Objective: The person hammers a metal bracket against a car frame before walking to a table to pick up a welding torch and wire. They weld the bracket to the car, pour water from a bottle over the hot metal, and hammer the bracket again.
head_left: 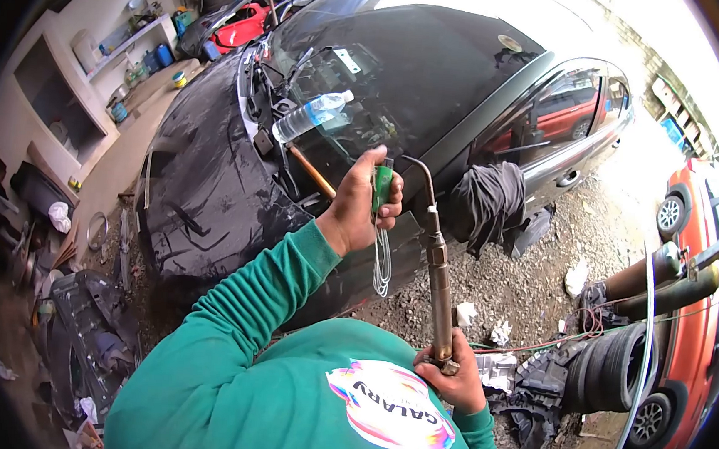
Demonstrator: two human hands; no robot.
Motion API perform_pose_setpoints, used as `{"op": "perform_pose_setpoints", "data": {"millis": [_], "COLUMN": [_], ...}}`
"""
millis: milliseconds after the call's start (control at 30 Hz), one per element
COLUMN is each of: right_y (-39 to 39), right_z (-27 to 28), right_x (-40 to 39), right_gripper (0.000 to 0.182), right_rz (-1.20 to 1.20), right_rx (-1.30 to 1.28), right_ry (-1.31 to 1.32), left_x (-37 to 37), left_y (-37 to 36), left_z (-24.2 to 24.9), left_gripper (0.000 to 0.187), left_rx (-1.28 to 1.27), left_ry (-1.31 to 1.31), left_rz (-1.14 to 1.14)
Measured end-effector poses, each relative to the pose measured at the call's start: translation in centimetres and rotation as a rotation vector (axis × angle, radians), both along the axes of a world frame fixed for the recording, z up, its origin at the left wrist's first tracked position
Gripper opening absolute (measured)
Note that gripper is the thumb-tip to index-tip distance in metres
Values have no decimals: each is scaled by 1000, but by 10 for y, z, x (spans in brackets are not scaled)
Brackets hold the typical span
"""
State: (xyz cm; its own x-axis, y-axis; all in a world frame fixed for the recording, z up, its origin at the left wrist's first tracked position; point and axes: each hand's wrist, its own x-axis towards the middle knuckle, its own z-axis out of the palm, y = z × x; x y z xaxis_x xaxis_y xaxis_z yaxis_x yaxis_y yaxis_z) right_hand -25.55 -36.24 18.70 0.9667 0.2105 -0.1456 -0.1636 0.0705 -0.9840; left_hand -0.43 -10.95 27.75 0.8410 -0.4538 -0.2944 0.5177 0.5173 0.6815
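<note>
My left hand is closed around a green lighter, with the thumb up near its top. A thin pale wire bent into loops hangs below the same hand. My right hand grips the lower end of a brass gas torch, by its valve. The torch stands nearly upright, and its bent tip curves toward the lighter, a short gap away. No flame shows at the tip. Beyond my hands is a dark, dusty car.
A water bottle and a wooden handle lie at the windshield base. Black cloth covers the side mirror. At right are gas cylinders, stacked tires, hoses and an orange car. Car parts lie at left.
</note>
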Motion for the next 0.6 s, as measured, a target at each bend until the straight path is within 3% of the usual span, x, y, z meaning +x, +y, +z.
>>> {"op": "perform_pose_setpoints", "data": {"millis": [333,433,600], "right_y": [2,2,-10], "right_z": [5,13,29], "right_x": [2,-1,-1], "right_gripper": [47,51,51], "right_rz": [1,-32,-138], "right_rx": [-16,49,189], "right_ry": [-24,11,76], "left_x": [-8,-31,-60], "left_y": [6,15,51], "left_z": [-12,-19,-44], "left_gripper": [45,50,24], "left_rx": [-18,112,379], "left_ry": [6,81,135], "left_rz": [34,-27,-80]}}
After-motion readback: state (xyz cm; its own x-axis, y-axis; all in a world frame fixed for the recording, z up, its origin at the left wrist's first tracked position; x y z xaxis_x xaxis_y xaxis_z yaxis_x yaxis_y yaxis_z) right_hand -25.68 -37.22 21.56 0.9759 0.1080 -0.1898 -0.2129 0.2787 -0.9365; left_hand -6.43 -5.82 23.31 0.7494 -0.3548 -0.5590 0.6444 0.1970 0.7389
